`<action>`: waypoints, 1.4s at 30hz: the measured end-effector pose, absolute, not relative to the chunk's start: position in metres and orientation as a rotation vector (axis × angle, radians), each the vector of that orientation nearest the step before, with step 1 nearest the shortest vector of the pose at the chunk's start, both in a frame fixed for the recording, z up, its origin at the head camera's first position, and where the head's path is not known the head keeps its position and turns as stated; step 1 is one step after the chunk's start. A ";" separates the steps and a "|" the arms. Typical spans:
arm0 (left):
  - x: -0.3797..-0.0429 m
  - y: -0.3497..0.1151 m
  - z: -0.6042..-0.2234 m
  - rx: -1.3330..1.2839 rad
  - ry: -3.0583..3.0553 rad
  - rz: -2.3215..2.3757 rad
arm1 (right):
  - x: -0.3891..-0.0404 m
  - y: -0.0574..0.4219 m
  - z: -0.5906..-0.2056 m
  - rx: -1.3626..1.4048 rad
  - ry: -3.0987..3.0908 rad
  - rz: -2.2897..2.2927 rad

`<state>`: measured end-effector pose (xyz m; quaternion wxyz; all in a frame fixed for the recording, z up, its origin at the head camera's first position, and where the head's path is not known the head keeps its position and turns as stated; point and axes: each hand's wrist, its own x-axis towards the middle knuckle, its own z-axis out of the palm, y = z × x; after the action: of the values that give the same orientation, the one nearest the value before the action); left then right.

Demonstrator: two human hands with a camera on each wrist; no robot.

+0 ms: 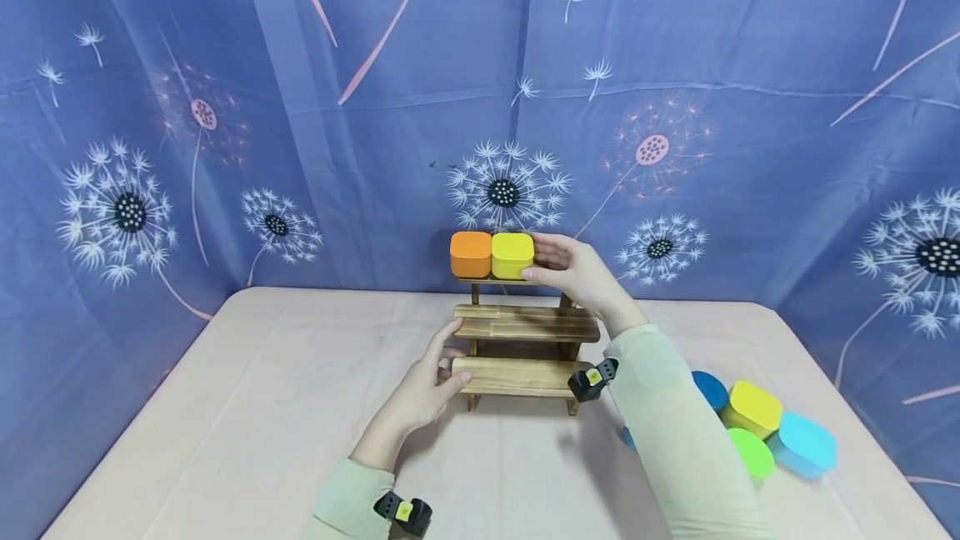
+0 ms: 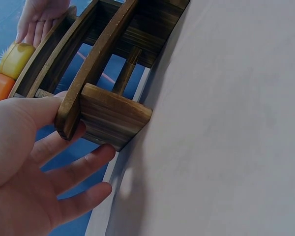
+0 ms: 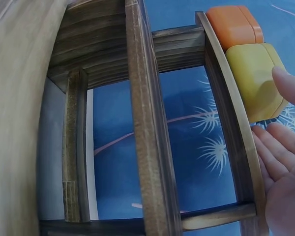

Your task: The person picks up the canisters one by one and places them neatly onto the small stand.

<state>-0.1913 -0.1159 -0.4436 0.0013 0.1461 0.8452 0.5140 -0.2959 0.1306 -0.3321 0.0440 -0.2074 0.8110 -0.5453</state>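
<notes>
A three-tier wooden stand (image 1: 525,322) stands on the table. On its top tier an orange rounded box (image 1: 471,255) and a yellow rounded box (image 1: 513,256) sit side by side. My right hand (image 1: 573,269) is at the yellow box's right side, thumb at its front corner; the right wrist view shows the fingers (image 3: 278,150) extended beside it. My left hand (image 1: 426,386) holds the left end of the stand's lower tiers. In the left wrist view its thumb and index finger are about the plank end (image 2: 69,115), while the other fingers spread loosely below.
Right of the stand lie a dark blue piece (image 1: 710,391), another yellow box (image 1: 753,408), a green piece (image 1: 752,453) and a light blue box (image 1: 804,444). My right forearm partly covers this group. A blue dandelion-print curtain (image 1: 390,148) hangs behind the pale table (image 1: 300,390).
</notes>
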 end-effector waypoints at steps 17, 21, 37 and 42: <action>-0.201 -0.115 -0.456 0.500 2.655 1.580 | -0.282 0.138 -0.344 -0.498 2.589 -1.942; -0.200 -0.115 -0.455 0.499 2.660 1.567 | -0.276 0.142 -0.347 -0.508 2.585 -2.005; -0.197 -0.120 -0.453 0.465 2.633 1.582 | -0.245 0.168 -0.352 -0.573 2.607 -2.053; -0.195 -0.121 -0.451 0.472 2.641 1.571 | -0.233 0.177 -0.353 -0.586 2.619 -2.062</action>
<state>-0.1955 -0.1207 -0.4513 0.0163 0.1517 0.8493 0.5054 -0.2333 0.1770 -0.3530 -0.1214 -0.1717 0.7681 -0.6048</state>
